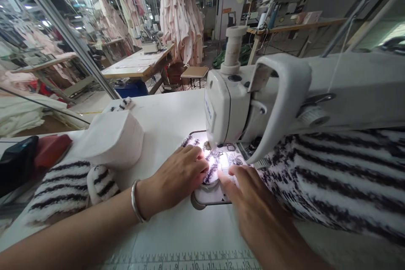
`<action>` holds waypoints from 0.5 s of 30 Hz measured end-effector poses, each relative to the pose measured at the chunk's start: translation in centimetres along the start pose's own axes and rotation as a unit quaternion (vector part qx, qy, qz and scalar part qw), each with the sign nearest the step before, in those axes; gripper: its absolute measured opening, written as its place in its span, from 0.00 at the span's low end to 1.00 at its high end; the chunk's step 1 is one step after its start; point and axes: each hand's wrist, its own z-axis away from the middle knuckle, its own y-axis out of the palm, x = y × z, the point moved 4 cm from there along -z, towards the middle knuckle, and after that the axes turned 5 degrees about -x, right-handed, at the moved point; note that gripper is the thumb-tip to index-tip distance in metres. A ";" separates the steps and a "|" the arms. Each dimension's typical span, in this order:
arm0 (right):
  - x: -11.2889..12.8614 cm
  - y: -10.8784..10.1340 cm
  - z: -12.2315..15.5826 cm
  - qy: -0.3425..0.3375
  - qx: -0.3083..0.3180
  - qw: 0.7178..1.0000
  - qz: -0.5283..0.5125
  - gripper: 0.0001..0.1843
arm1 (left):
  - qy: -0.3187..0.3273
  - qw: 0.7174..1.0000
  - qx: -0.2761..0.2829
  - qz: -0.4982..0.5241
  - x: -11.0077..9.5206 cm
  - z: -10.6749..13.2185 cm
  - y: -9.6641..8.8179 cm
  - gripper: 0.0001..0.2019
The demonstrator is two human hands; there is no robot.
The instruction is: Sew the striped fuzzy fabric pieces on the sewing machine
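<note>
Your forearms (85, 228) are nearest, reaching over a ruler strip (196, 259) that runs along the white worktop (164, 122). Beyond them, the small fuzzy striped piece (211, 171) lies on the bed plate (215, 196), beside the lit needle area of the sewing machine (218, 109). Your left hand (180, 173) rests on that piece with its fingers curled; whether they pinch it or only press it flat, I cannot tell. Your right hand (249, 187) is just right of it, thumb and forefinger apart, nothing seen between them. You appear to be at the feeding step, lining the piece up for stitching, though glare hides the needle. Your next move would likely call for keeping the edge flat and your left hand clear of the needle. Mind the large striped fabric (341, 173) bunched on your right: it could drag.
</note>
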 end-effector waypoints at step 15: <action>-0.7 0.9 1.0 0.024 0.036 0.997 -0.066 0.30 | -0.035 0.999 0.007 0.029 -0.3 1.1 0.6 0.09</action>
